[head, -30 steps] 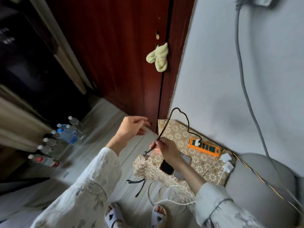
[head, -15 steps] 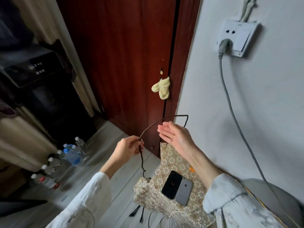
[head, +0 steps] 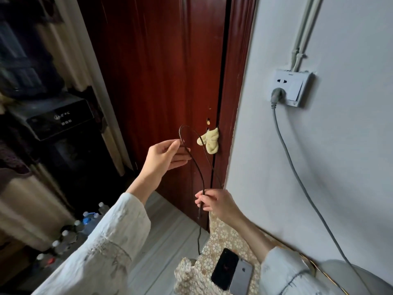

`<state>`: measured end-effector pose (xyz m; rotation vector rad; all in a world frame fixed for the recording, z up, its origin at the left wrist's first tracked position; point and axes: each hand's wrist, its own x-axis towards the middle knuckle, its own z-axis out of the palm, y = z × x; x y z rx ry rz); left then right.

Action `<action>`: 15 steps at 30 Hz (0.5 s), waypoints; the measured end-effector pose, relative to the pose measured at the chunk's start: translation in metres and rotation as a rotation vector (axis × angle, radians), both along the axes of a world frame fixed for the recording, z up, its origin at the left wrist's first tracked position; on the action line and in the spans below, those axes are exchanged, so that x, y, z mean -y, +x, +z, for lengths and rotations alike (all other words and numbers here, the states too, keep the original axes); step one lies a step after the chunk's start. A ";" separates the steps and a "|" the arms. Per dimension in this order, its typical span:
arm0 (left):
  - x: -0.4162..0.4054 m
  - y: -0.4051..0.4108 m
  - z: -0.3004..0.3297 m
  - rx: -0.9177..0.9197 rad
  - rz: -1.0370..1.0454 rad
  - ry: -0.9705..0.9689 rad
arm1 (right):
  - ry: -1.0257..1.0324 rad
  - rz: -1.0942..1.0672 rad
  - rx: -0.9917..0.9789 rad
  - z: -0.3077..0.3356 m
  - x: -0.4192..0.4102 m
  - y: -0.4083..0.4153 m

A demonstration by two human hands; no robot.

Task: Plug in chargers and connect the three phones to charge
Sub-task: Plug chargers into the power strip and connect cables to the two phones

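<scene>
Standing before the dark red door and the pale wall, the person is straightening out a black charging cable — a sorting step, by the look of it, that comes ahead of any phone being connected. On the wall a white socket plate already carries a grey plug, its grey cord running down to the lower right. Below, a lace-patterned cloth covers a low surface, and two phones lie on it touching side by side: a black phone and a grey phone. A third phone is not in view. The left hand is raised and mostly open, thumb and forefinger pinching the cable where it bends into a loop, the other fingers straight. The right hand sits lower, fingers curled round the same cable, whose tail hangs down towards the cloth edge. The cable's end connector is too small to make out. I judge the next move needs the free end found and brought down to one phone's port, with enough slack kept so the loop does not snag or kink.
</scene>
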<state>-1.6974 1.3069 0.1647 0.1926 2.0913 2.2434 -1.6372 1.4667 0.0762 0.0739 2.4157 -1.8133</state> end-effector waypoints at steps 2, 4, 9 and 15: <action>0.004 0.006 -0.015 0.038 -0.030 -0.101 | -0.112 0.020 -0.012 0.018 -0.003 -0.004; 0.007 0.018 -0.035 0.112 -0.134 -0.163 | -0.175 0.021 -0.065 0.037 -0.006 -0.011; 0.004 0.053 -0.078 0.145 -0.465 -0.355 | -0.222 0.061 -0.044 0.072 -0.003 -0.030; 0.004 0.051 -0.090 -0.031 -0.194 -0.532 | -0.363 -0.015 0.027 0.067 0.005 -0.036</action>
